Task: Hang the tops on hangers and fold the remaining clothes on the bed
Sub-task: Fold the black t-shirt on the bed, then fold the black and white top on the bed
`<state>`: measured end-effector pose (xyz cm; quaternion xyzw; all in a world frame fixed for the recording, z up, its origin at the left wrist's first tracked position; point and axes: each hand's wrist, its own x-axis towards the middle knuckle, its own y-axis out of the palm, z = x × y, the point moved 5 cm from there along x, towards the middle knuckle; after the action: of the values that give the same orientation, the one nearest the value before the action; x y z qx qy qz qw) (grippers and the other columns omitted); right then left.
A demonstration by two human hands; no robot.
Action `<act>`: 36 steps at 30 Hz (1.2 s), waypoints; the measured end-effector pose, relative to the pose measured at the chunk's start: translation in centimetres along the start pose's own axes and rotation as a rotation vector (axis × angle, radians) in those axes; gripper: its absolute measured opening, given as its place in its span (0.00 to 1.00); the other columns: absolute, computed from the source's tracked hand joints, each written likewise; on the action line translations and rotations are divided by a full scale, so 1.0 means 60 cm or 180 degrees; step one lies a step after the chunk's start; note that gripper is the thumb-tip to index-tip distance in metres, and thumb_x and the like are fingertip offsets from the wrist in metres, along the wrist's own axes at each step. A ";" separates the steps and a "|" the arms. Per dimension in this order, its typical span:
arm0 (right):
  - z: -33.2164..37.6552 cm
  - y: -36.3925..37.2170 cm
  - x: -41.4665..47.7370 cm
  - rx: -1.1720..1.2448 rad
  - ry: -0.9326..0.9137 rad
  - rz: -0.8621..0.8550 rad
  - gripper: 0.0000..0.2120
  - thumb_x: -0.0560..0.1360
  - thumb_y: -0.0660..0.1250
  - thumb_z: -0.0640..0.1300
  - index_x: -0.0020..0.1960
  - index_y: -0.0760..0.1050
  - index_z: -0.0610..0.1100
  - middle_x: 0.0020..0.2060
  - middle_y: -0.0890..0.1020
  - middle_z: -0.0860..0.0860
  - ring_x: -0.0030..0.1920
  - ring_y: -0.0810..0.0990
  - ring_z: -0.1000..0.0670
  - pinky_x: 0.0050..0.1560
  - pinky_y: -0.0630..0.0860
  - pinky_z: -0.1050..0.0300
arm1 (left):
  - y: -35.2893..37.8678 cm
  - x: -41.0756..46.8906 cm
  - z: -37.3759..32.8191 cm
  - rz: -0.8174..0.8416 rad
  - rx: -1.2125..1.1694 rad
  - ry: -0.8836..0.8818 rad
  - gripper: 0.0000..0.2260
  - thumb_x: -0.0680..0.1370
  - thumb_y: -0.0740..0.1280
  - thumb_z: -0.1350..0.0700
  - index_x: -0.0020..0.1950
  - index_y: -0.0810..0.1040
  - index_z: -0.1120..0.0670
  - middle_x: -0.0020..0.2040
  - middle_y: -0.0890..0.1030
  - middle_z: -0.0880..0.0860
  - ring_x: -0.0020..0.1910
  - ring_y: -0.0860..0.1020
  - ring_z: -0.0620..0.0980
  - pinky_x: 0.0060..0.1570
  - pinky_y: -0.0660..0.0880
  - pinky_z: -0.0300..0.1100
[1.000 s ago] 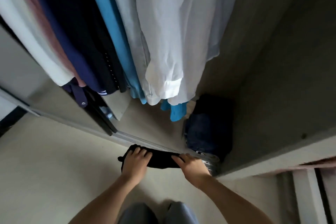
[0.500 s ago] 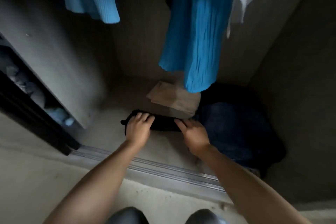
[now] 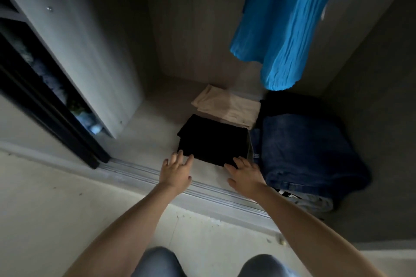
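On wardrobe floor, folded black garment

I have open wardrobe floor on the left, between the upright panel and the folded black garment; a hand can drop in there. The right is blocked, because the jeans pile sits just beside the black garment and fills that corner. On the far side the folded beige garment touches the black one, with bare floor to its left. Overhead at far right, a hanging blue garment dips low. The door track crosses the near edge, and my left hand and right hand reach past it.
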<state>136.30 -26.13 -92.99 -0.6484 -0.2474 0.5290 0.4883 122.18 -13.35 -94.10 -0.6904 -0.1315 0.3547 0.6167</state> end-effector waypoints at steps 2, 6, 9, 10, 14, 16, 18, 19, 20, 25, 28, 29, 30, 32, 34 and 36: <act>0.020 -0.014 -0.008 -0.0014 -0.0062 0.0006 0.25 0.81 0.53 0.50 0.76 0.53 0.50 0.76 0.51 0.46 0.76 0.48 0.46 0.72 0.50 0.47 | -0.014 -0.024 0.009 -0.0179 -0.0051 -0.0001 0.28 0.79 0.59 0.49 0.76 0.51 0.50 0.76 0.52 0.56 0.74 0.52 0.55 0.68 0.58 0.48; 0.081 -0.052 -0.061 -0.0259 -0.0378 0.0093 0.25 0.81 0.52 0.50 0.76 0.54 0.48 0.76 0.52 0.45 0.75 0.49 0.45 0.72 0.53 0.49 | -0.047 -0.121 0.046 0.0006 -0.0222 -0.0346 0.26 0.79 0.57 0.50 0.76 0.53 0.51 0.77 0.52 0.55 0.74 0.53 0.54 0.69 0.58 0.48; 0.149 -0.116 -0.116 -0.0438 -0.0698 0.0251 0.24 0.81 0.52 0.49 0.76 0.54 0.47 0.75 0.52 0.44 0.75 0.50 0.45 0.72 0.53 0.48 | -0.097 -0.234 0.089 0.0133 -0.0410 -0.0740 0.25 0.80 0.56 0.51 0.76 0.53 0.51 0.77 0.53 0.55 0.75 0.53 0.53 0.68 0.58 0.47; 0.177 -0.142 -0.134 -0.0477 -0.0852 0.0267 0.24 0.81 0.52 0.49 0.76 0.54 0.47 0.75 0.52 0.44 0.75 0.49 0.46 0.72 0.53 0.49 | -0.121 -0.278 0.103 0.0111 -0.0506 -0.0864 0.25 0.80 0.56 0.50 0.76 0.54 0.51 0.77 0.54 0.55 0.75 0.54 0.53 0.68 0.59 0.46; 0.316 -0.278 -0.235 -0.0625 -0.1657 0.0147 0.25 0.78 0.60 0.51 0.72 0.63 0.46 0.73 0.60 0.42 0.74 0.57 0.46 0.69 0.61 0.50 | -0.224 -0.491 0.157 0.0133 -0.0958 -0.1691 0.25 0.81 0.56 0.49 0.76 0.54 0.51 0.76 0.55 0.54 0.74 0.56 0.53 0.68 0.60 0.45; 0.377 -0.350 -0.292 -0.0697 -0.1958 0.0052 0.26 0.65 0.74 0.56 0.60 0.77 0.47 0.60 0.75 0.40 0.62 0.75 0.45 0.55 0.74 0.53 | -0.262 -0.595 0.172 0.0162 -0.1199 -0.2166 0.25 0.81 0.55 0.48 0.76 0.54 0.50 0.77 0.55 0.54 0.74 0.56 0.53 0.68 0.60 0.45; 0.436 -0.404 -0.362 -0.0615 -0.2403 0.0077 0.24 0.72 0.69 0.51 0.66 0.72 0.45 0.67 0.69 0.41 0.68 0.68 0.45 0.63 0.69 0.51 | -0.303 -0.711 0.172 0.0214 -0.1438 -0.2660 0.25 0.80 0.59 0.48 0.75 0.59 0.51 0.75 0.59 0.55 0.73 0.59 0.56 0.66 0.63 0.48; 0.460 -0.422 -0.400 -0.0712 -0.2647 0.0186 0.23 0.78 0.60 0.47 0.71 0.65 0.45 0.72 0.61 0.43 0.73 0.58 0.46 0.69 0.60 0.51 | -0.325 -0.766 0.169 0.0034 -0.1553 -0.2873 0.25 0.77 0.65 0.49 0.73 0.65 0.53 0.72 0.65 0.59 0.70 0.65 0.59 0.62 0.68 0.50; 0.478 -0.440 -0.435 -0.0781 -0.2748 0.0417 0.23 0.80 0.55 0.44 0.74 0.59 0.46 0.75 0.56 0.45 0.75 0.52 0.48 0.71 0.54 0.52 | -0.342 -0.822 0.162 -0.0115 -0.1657 -0.3070 0.26 0.71 0.73 0.51 0.67 0.73 0.56 0.65 0.73 0.62 0.63 0.73 0.63 0.53 0.74 0.53; 0.543 -0.501 -0.591 -0.0914 -0.3599 0.0404 0.22 0.81 0.53 0.45 0.75 0.57 0.47 0.75 0.55 0.46 0.75 0.52 0.49 0.69 0.56 0.52 | -0.394 -1.059 0.069 -0.0261 -0.2155 -0.4193 0.22 0.75 0.69 0.53 0.68 0.72 0.56 0.67 0.72 0.60 0.65 0.71 0.61 0.55 0.73 0.52; 0.559 -0.517 -0.667 -0.1128 -0.3994 0.0386 0.21 0.81 0.53 0.47 0.74 0.58 0.48 0.75 0.56 0.48 0.75 0.53 0.50 0.69 0.58 0.54 | -0.411 -1.162 -0.024 -0.0549 -0.2248 -0.4973 0.22 0.79 0.62 0.51 0.72 0.66 0.54 0.72 0.66 0.57 0.70 0.65 0.57 0.62 0.67 0.50; 0.567 -0.518 -0.700 -0.1195 -0.4156 0.0369 0.21 0.81 0.53 0.47 0.74 0.58 0.48 0.75 0.56 0.48 0.74 0.54 0.50 0.69 0.59 0.54 | -0.419 -1.199 -0.069 -0.0490 -0.2294 -0.5260 0.22 0.80 0.59 0.49 0.73 0.63 0.51 0.73 0.63 0.54 0.71 0.62 0.54 0.64 0.65 0.48; 0.573 -0.519 -0.724 -0.1171 -0.4223 0.0386 0.22 0.81 0.53 0.47 0.74 0.58 0.47 0.75 0.57 0.48 0.74 0.54 0.50 0.69 0.59 0.54 | -0.421 -1.226 -0.105 -0.0413 -0.2360 -0.5506 0.22 0.80 0.57 0.48 0.74 0.60 0.49 0.74 0.60 0.52 0.72 0.60 0.52 0.66 0.63 0.46; 0.583 -0.521 -0.785 -0.1538 -0.4457 0.0397 0.22 0.80 0.56 0.48 0.73 0.60 0.47 0.73 0.59 0.47 0.74 0.57 0.49 0.68 0.61 0.53 | -0.414 -1.276 -0.182 -0.0320 -0.2586 -0.6036 0.22 0.81 0.55 0.47 0.75 0.57 0.47 0.75 0.58 0.50 0.73 0.58 0.50 0.68 0.62 0.45; 0.600 -0.516 -0.833 -0.1638 -0.4732 0.0278 0.25 0.69 0.72 0.52 0.63 0.74 0.45 0.63 0.74 0.42 0.64 0.73 0.45 0.56 0.74 0.48 | -0.415 -1.313 -0.252 -0.0416 -0.2768 -0.6434 0.22 0.80 0.55 0.48 0.74 0.58 0.47 0.75 0.58 0.49 0.73 0.59 0.50 0.67 0.63 0.45; 0.618 -0.509 -0.877 -0.1778 -0.5006 -0.0008 0.27 0.50 0.82 0.54 0.46 0.83 0.48 0.45 0.82 0.45 0.46 0.83 0.46 0.35 0.80 0.52 | -0.419 -1.344 -0.310 -0.0540 -0.2912 -0.6700 0.22 0.80 0.56 0.48 0.74 0.59 0.47 0.74 0.60 0.50 0.72 0.60 0.50 0.67 0.63 0.44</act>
<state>91.14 -44.16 -40.91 -0.1869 -0.6391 0.7461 -0.0051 83.16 -72.22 -44.15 -0.2002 -0.7439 0.6319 -0.0850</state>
